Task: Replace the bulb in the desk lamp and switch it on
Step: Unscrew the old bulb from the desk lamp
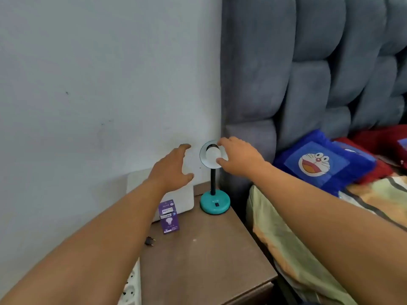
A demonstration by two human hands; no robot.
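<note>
The right hand (pixel 240 157) has its fingers (pixel 220 160) wrapped on the white bulb (pixel 212 154) in the lamp (pixel 212 172). The left hand (pixel 174 169), just beside, has fingers spread apart, holding nothing.

blue cartoon pillow (pixel 323 164), grey headboard (pixel 308 62)
</note>
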